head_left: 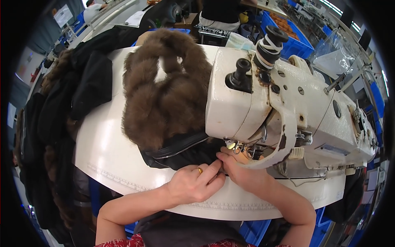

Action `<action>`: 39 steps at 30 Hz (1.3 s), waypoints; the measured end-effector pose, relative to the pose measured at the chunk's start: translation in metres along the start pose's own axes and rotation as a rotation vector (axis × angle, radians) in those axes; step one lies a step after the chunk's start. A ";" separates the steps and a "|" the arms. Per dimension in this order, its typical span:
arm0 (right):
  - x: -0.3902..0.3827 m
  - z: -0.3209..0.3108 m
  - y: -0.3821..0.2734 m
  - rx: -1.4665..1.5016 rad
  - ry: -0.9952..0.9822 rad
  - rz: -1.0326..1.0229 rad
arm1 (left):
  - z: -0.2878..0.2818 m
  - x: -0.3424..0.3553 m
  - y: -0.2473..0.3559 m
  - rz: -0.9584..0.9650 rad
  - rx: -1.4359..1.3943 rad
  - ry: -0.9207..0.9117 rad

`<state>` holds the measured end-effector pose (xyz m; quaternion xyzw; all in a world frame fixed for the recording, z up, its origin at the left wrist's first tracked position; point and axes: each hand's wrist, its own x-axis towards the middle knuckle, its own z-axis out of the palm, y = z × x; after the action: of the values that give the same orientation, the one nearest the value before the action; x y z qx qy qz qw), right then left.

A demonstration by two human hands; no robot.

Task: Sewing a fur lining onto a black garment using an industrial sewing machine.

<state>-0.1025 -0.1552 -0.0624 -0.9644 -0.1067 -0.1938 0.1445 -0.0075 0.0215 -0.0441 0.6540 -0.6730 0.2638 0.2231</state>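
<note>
One black cloth piece (185,160) with a silver zip (183,149), lying at the near middle of the table, its right end under the machine head; brown fur (160,111), looped at the far end, adjoined it on the far side. Left hand (195,183), bare, with a gold ring (200,170): fingers bent, tips at the cloth's near right edge; pinching or mere pressing could not be told. Right hand (242,175), bare: fingertips met the left's beside the needle area, thumb and forefinger close together; its grasp, too, was partly hidden. One white sewing machine (230,105), paint worn, right of the fur, a small light glowing beneath its head. Handling note, by judgement: the edge was best kept flat and evenly guided by both hands, fingertips clear of the needle, fur and zip teeth kept out of the stitching line, the bulk left slack. One white table (101,144), ruler markings along its near edge. Black garments (92,86), heaped left. One blue crate (302,50), far right, holding orange-brown items.
</note>
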 end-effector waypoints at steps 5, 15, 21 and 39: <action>-0.003 -0.014 -0.007 -0.090 0.001 -0.017 | 0.001 -0.004 0.002 0.019 0.028 -0.035; -0.006 -0.010 -0.004 -0.033 -0.009 0.058 | -0.002 0.002 0.001 0.039 0.056 -0.124; -0.004 0.002 0.002 -0.026 0.125 0.051 | 0.003 0.006 0.003 0.027 0.058 -0.119; -0.008 0.001 0.015 0.085 0.147 0.162 | 0.003 0.008 0.008 -0.036 0.097 -0.189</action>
<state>-0.1057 -0.1699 -0.0698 -0.9461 -0.0256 -0.2469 0.2079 -0.0153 0.0134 -0.0417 0.6981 -0.6655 0.2291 0.1316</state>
